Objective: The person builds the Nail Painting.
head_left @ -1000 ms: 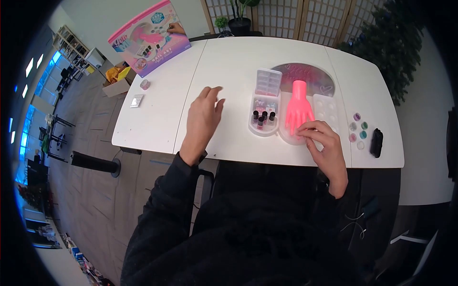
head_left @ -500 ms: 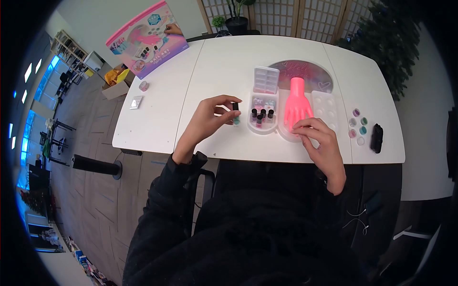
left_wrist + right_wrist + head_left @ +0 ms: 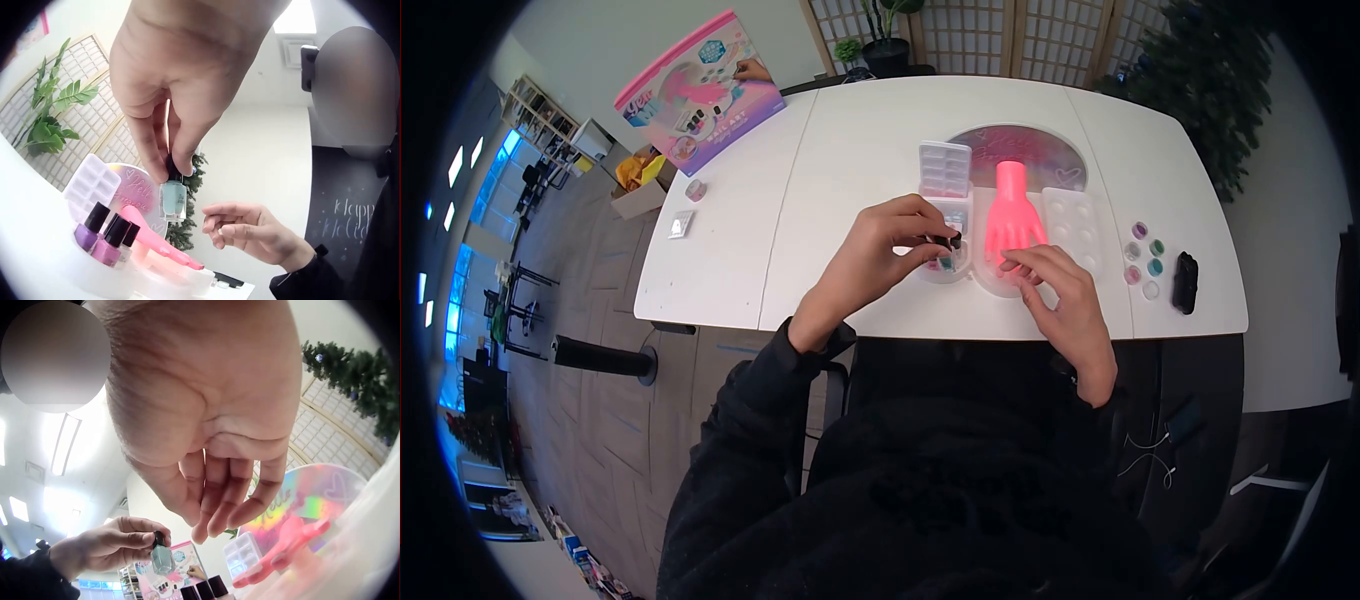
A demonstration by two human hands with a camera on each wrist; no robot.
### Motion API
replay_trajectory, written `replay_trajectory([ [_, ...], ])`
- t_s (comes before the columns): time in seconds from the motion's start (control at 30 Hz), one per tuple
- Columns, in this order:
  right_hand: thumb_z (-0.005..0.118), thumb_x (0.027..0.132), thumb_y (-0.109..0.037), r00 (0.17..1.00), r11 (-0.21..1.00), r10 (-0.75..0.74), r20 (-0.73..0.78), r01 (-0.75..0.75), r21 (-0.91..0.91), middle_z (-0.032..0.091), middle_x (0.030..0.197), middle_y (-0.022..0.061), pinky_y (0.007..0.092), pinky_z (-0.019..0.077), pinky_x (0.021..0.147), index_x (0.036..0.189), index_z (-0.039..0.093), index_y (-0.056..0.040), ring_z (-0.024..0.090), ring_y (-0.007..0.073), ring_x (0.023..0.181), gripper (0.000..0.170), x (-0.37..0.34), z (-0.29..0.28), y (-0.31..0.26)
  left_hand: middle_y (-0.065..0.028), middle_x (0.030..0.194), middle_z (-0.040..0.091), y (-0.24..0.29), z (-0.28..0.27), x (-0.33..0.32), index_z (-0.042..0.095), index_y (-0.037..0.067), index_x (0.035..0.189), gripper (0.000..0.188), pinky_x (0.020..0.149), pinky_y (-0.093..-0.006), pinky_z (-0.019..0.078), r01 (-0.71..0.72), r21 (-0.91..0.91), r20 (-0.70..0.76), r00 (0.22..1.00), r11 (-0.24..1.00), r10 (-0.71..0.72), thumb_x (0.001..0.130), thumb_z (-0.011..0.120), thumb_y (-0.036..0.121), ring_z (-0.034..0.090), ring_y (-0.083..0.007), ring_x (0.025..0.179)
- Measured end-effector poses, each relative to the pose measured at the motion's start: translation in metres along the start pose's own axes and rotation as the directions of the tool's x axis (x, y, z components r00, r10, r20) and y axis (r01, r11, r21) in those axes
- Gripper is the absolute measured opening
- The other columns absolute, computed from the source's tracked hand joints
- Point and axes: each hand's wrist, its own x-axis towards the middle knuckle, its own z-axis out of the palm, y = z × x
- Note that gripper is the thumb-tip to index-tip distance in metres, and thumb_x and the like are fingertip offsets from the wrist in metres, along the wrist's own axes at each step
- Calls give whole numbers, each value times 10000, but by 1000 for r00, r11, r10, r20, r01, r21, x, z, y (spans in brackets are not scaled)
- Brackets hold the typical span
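My left hand (image 3: 887,250) pinches a bottle of teal polish by its black cap; in the left wrist view the bottle (image 3: 173,201) hangs upright from the fingertips, above other polish bottles (image 3: 107,245). My right hand (image 3: 1068,315) hovers at the fingers of the pink model hand (image 3: 1011,215), its own fingers loosely bent with nothing seen between them; whether it touches the model is unclear. In the right wrist view, the teal bottle (image 3: 162,559) shows in my left hand, left of the pink model hand (image 3: 284,550).
Several small glitter pots (image 3: 1155,267) and a black case (image 3: 1186,283) lie at the right. A white palette (image 3: 1072,228) adjoins the model hand. The nail art box (image 3: 700,95), a small pot (image 3: 696,189) and a packet (image 3: 681,224) are on the left.
My left hand came up holding the teal bottle and has moved right, over the polish compartment. The right hand has stayed near the model's fingers.
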Motion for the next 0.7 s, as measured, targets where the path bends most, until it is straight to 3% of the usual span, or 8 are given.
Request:
replay_trajectory([
  [0.03, 681, 933, 97, 1000, 1000, 1, -3, -1, -1, 738, 1066, 137, 371, 581, 833, 1222, 725, 16, 709, 290, 982, 303, 0, -1, 1, -84, 1092, 739, -3, 3, 1, 811, 30, 1122, 269, 841, -329, 624, -102, 118, 28, 995, 988, 99, 862, 820, -40, 744, -221, 952],
  [0.1, 683, 928, 100, 1000, 999, -8, -2, 8, -39, 735, 1072, 142, 371, 581, 830, 1223, 723, 18, 710, 291, 965, 309, -1, -3, 3, -72, 1045, 732, -8, 15, 0, 815, 46, 1071, 251, 803, -355, 596, -99, 127, 14, 995, 987, 98, 829, 842, -12, 717, -249, 941],
  [0.17, 683, 925, 100, 1000, 999, -11, -9, 11, -34, 731, 1068, 141, 373, 579, 825, 1224, 723, 19, 708, 291, 957, 312, -2, -5, 5, -55, 1018, 729, -12, 22, 0, 811, 55, 1026, 225, 787, -354, 597, -167, 362, 20, 985, 917, 171, 809, 863, 27, 695, -254, 977],
  [0.3, 683, 919, 103, 1000, 999, -20, -17, 19, -36, 719, 1050, 138, 373, 573, 815, 1229, 721, 19, 698, 282, 933, 323, -4, -7, 8, 3, 1015, 731, -24, 27, 1, 813, 114, 979, 207, 820, -374, 498, -229, 486, 46, 971, 843, 237, 785, 887, 111, 656, -222, 1004],
  [0.4, 678, 916, 108, 1000, 1000, -5, -26, 5, -23, 713, 1038, 138, 369, 571, 816, 1229, 720, 20, 694, 272, 922, 329, -3, -8, 6, 23, 1014, 728, -25, 28, 1, 813, 133, 969, 208, 861, -373, 438, -194, 493, 41, 979, 848, 199, 775, 888, 127, 640, -207, 1018],
  [0.7, 678, 914, 102, 1000, 1000, -4, -25, 3, -22, 729, 1054, 131, 372, 572, 837, 1244, 716, 18, 698, 261, 939, 343, -5, -9, 9, 29, 1047, 694, -30, 31, 0, 813, 136, 974, 220, 887, -377, 408, -179, 529, 79, 984, 829, 161, 770, 891, 119, 618, -187, 1036],
])
